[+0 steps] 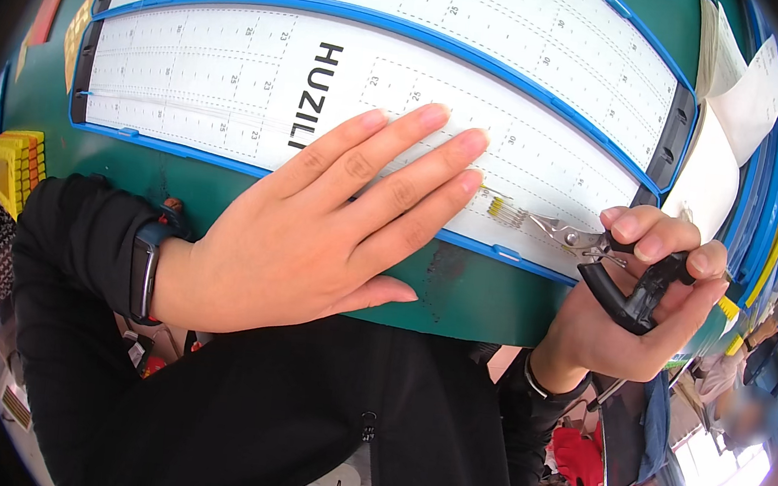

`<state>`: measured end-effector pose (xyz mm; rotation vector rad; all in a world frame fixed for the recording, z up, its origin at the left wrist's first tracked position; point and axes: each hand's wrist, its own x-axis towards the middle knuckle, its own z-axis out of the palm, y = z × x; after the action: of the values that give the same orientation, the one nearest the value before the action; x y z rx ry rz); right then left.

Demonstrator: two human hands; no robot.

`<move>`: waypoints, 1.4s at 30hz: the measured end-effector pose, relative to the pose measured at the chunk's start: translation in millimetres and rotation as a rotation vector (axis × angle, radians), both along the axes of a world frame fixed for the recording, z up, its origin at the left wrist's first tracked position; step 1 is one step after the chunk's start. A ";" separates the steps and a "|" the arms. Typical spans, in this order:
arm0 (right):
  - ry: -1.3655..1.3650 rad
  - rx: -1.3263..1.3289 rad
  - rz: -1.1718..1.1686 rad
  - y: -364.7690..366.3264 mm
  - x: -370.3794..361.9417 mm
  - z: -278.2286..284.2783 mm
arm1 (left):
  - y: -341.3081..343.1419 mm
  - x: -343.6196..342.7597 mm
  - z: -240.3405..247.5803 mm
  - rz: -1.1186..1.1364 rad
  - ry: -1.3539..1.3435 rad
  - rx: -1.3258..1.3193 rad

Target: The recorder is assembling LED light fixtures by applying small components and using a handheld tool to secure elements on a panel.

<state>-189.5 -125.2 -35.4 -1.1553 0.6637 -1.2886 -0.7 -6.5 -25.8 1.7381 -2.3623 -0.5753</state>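
Note:
My right hand [634, 297] is closed around a pair of small pliers [619, 305] with black handles and metal jaws. At the tip of the jaws lies a little bundle of thin metal pieces with yellow ends [506, 213]; I cannot tell whether the jaws grip it. My left hand [346, 202] is stretched out palm down, fingers a little apart, over the lower white panel of a blue-edged flat case [210, 70]. Its fingertips are close to the bundle. Whatever lies beneath the palm is hidden.
The opened case lies on a green table [468, 296], its panels printed with dashed rows. Loose papers [729, 115] and stacked blue cases [770, 221] stand at the right. A yellow block-like stack [16, 169] is at the left edge. Another person [748, 418] is blurred at far right.

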 end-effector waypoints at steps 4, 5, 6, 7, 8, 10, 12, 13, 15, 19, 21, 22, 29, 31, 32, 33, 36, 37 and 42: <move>0.125 -0.046 0.124 -1.7 -7.4 2.7 | 0.8 0.0 0.1 0.006 0.002 0.003; 0.127 -0.046 0.125 -1.7 -7.2 2.4 | 0.9 0.0 0.3 0.007 0.004 0.003; 0.116 -0.058 0.127 -1.7 -6.3 2.0 | 1.0 0.3 0.7 0.008 0.005 0.008; 0.106 -0.070 0.128 -1.6 -5.5 1.8 | 0.9 0.3 0.9 0.008 0.005 0.013; 0.107 -0.070 0.128 -1.1 -4.4 2.2 | 1.0 0.3 0.9 0.008 0.007 0.013; 0.112 -0.070 0.095 -0.2 -2.6 3.1 | 1.2 0.2 1.1 0.018 0.004 0.015; 0.114 -0.073 0.076 0.3 -2.5 2.9 | 1.2 0.0 0.1 0.019 0.014 0.015; 0.116 -0.075 0.056 0.5 -2.4 2.9 | 1.2 -0.1 -0.3 0.019 0.023 0.015; 0.110 -0.056 0.010 1.3 -1.5 2.0 | 1.1 -0.4 0.1 0.021 0.024 0.016; 0.142 -0.076 -0.046 0.2 -2.8 1.3 | 1.4 -0.6 -0.1 0.033 0.048 0.034; 0.139 -0.075 -0.050 0.5 -2.6 1.9 | 1.1 -0.5 0.1 0.032 0.049 0.034; 0.135 -0.075 -0.052 0.6 -2.4 2.2 | 1.0 -0.5 0.2 0.032 0.050 0.034; 0.119 -0.070 -0.063 2.0 -2.4 2.5 | 1.4 -0.7 -0.6 0.036 0.055 0.038; 0.143 -0.093 -0.049 1.0 -4.0 2.1 | 1.3 -0.7 -0.4 0.031 0.046 0.040; 0.144 -0.092 -0.049 0.9 -4.2 1.8 | 1.4 -0.8 -0.6 0.031 0.047 0.040; 0.138 -0.094 -0.043 0.7 -4.3 1.4 | 1.6 -0.9 -0.7 0.032 0.041 0.037; 0.133 -0.095 -0.036 0.3 -3.8 0.7 | 1.7 -1.2 -0.5 0.031 0.029 0.030; 0.132 -0.094 -0.034 0.5 -3.5 0.7 | 1.7 -1.2 -0.3 0.030 0.021 0.025; 0.147 -0.107 0.033 1.2 -3.2 2.8 | 1.4 -0.8 -0.2 0.025 0.021 0.017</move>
<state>-192.7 -123.9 -32.6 -1.3535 0.6867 -1.2310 -1.5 -5.1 -26.0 1.7577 -2.3249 -0.6075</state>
